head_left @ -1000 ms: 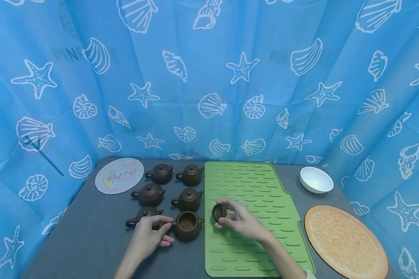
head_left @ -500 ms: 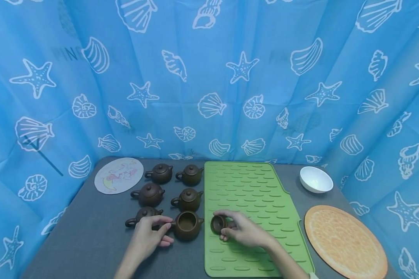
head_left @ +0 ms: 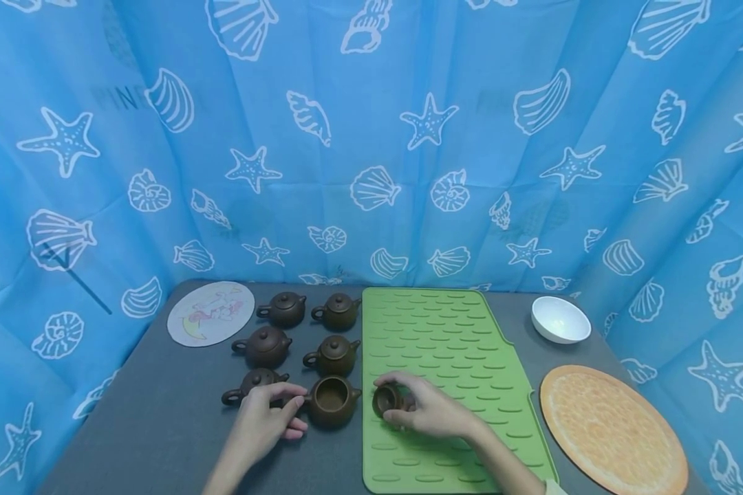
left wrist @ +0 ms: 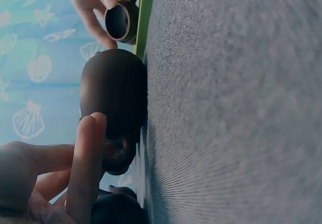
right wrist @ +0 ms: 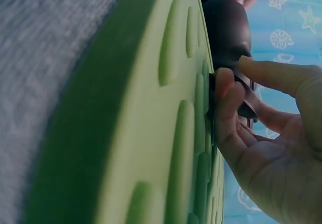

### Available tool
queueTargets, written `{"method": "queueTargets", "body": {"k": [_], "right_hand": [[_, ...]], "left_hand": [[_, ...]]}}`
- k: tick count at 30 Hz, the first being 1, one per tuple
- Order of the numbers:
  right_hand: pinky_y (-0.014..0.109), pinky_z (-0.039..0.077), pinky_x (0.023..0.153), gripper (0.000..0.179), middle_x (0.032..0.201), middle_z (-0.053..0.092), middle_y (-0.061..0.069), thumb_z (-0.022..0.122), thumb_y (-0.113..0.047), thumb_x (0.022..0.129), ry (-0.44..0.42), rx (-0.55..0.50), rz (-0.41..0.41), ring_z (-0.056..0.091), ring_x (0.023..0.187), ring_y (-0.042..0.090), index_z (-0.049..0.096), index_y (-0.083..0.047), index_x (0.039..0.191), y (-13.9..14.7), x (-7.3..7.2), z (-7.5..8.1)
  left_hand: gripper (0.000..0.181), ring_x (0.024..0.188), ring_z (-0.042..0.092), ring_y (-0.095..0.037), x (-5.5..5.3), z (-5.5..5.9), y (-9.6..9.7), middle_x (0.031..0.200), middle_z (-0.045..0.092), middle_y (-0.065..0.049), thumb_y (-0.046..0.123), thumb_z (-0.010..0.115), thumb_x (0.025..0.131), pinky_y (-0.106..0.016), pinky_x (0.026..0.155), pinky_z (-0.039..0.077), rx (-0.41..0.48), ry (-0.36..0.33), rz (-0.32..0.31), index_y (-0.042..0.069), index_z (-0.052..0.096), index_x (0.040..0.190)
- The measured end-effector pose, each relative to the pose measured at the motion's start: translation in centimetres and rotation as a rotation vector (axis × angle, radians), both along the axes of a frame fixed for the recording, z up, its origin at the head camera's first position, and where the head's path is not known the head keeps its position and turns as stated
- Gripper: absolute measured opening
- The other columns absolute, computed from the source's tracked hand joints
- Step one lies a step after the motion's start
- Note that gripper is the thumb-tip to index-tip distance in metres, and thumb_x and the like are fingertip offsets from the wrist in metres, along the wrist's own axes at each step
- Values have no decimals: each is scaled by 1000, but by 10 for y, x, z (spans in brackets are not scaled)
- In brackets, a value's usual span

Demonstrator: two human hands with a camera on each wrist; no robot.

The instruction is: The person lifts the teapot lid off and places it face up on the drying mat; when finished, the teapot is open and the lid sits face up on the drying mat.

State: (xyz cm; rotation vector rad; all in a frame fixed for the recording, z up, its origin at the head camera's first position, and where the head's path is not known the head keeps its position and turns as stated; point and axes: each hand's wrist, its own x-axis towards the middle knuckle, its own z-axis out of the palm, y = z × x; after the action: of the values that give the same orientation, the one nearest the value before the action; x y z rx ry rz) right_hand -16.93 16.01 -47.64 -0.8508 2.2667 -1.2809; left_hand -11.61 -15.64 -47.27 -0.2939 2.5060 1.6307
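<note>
A dark brown teapot without its lid point(head_left: 333, 419) stands on the grey tabletop, its opening upward and its spout toward the green mat. My left hand point(head_left: 263, 421) pinches the teapot's handle, as the left wrist view also shows. On the other side, my right hand point(head_left: 438, 410) holds a small brown teapot lid point(head_left: 381, 400) low over the mat's left part. The lid is tipped on its side, hollow underside turned toward the teapot. In the right wrist view the fingers point(right wrist: 229, 103) hide much of the lid point(right wrist: 246, 109).
Several lidded brown teapots point(head_left: 266, 346) stand in two columns behind and left of the open one. A ridged green mat point(head_left: 433, 330) lies at centre right. Farther right are a white bowl point(head_left: 560, 320) and a round orange-tan mat point(head_left: 613, 430). A round picture mat point(head_left: 210, 313) lies back left.
My right hand has brought the lid lower and a little nearer to me over the green mat, with a slight turn of the lid. The left hand stays on the teapot's handle.
</note>
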Motion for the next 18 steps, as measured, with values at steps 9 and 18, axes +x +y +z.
{"method": "queueTargets", "body": {"k": [9,18], "right_hand": [[22,56,72,53,147,64,18,80,-25,98,71,27,-21,63,83,3,62,-9,145,0,-2,-3],[20,42,48,48,141,67,22,75,-27,103,22,-19,-79,40,49,-2,63,-4,144,-1,-11,11]], "left_hand": [[18,69,80,-18,-1,3,0,113,80,-13,4,69,104,-28,61,65,-10,-3,-6,6,79,119],[19,70,79,-18,-10,12,2,105,80,-9,4,70,104,-29,62,66,21,30,-46,6,76,122]]}}
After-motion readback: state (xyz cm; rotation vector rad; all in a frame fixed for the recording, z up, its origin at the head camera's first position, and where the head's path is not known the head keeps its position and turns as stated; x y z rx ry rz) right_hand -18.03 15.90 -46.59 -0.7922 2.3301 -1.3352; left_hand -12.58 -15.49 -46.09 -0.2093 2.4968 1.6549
